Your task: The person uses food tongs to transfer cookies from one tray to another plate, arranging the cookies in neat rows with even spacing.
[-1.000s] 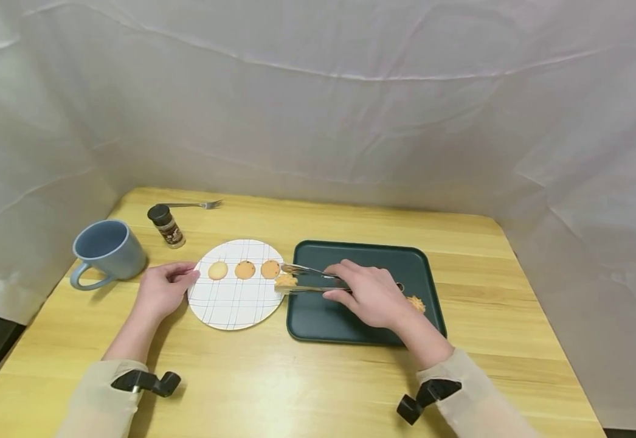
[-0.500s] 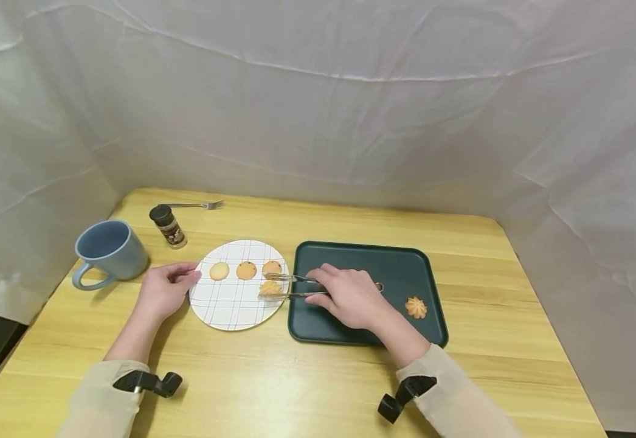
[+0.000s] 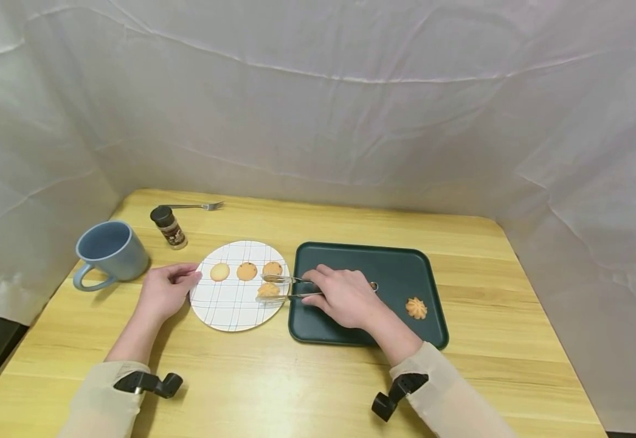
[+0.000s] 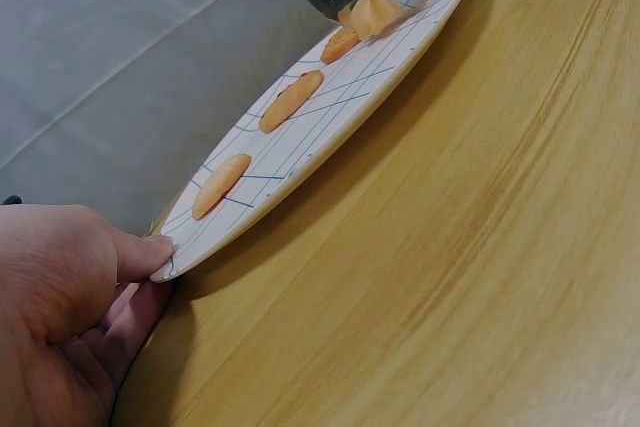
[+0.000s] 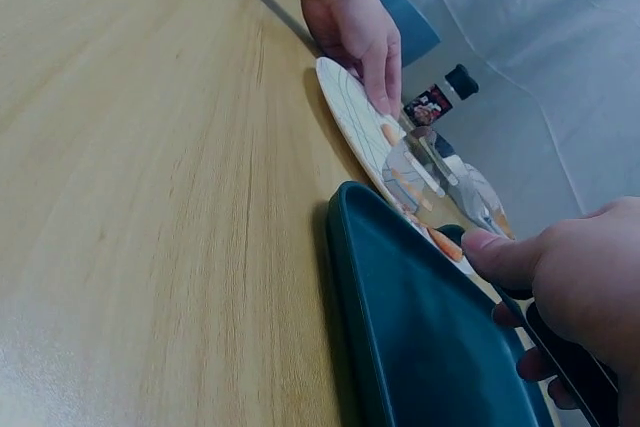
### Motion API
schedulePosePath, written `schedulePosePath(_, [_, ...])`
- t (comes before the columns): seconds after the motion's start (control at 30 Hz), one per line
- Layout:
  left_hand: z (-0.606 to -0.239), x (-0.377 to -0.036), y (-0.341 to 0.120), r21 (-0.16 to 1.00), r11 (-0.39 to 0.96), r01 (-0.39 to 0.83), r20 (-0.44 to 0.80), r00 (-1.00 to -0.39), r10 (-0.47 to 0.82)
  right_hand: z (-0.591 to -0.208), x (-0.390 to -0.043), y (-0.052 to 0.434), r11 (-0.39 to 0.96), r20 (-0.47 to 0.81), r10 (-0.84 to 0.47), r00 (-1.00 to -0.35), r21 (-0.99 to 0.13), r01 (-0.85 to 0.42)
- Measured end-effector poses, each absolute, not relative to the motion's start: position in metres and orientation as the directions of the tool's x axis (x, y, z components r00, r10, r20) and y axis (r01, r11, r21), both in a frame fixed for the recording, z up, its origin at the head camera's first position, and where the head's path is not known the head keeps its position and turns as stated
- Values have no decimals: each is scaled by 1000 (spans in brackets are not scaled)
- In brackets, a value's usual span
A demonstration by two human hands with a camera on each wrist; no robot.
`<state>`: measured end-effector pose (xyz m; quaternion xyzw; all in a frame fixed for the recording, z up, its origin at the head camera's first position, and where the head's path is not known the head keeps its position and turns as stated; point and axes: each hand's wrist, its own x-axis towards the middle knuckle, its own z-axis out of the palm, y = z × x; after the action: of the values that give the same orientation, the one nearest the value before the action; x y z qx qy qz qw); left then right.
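My left hand point(image 3: 166, 292) pinches the left rim of a round white checked plate point(image 3: 222, 310), thumb on top and fingers under it in the left wrist view. A plain round cookie point(image 3: 219, 272) and two speckled round cookies point(image 3: 247, 271) lie in a row across it. My right hand point(image 3: 345, 298) grips metal tongs point(image 3: 303, 296), reaching over the tray to the plate's right side. The tong ends straddle a ridged, flower-shaped cookie point(image 3: 268, 290) just below the rightmost speckled one. Whether they press on it, I cannot tell.
Right of the plate lies a dark green tray point(image 3: 369, 258) with another flower-shaped cookie point(image 3: 416, 308) on it. A blue mug point(image 3: 118, 258), a black-capped seasoning bottle point(image 3: 170, 230) and a fork point(image 3: 205, 206) stand or lie at the back left. Grey cloth point(image 3: 318, 121) hangs behind the table.
My right hand has moved left with the tongs, bringing the flower-shaped cookie from the plate's right rim to further in, below the speckled cookie. My left hand stays at the rim.
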<state>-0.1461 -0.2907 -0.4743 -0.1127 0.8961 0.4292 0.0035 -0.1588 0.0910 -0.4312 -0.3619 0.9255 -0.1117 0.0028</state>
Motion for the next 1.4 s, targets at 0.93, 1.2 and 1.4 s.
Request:
schedulePosePath(0.93, [-476, -144, -292, 763, 611, -212, -108, -973, -202, -419, -160, 144, 782, 71, -542, -837, -321, -534])
schedulePosePath(1.2, [-476, -144, -291, 764, 612, -203, -102, -975, -197, -415, -154, 175, 810, 73, -495, -866, -321, -491])
schedulePosePath(1.4, [-474, -145, -290, 766, 609, -205, -104, -975, -198, -414, -146, 197, 816, 102, -468, -878, -330, -474])
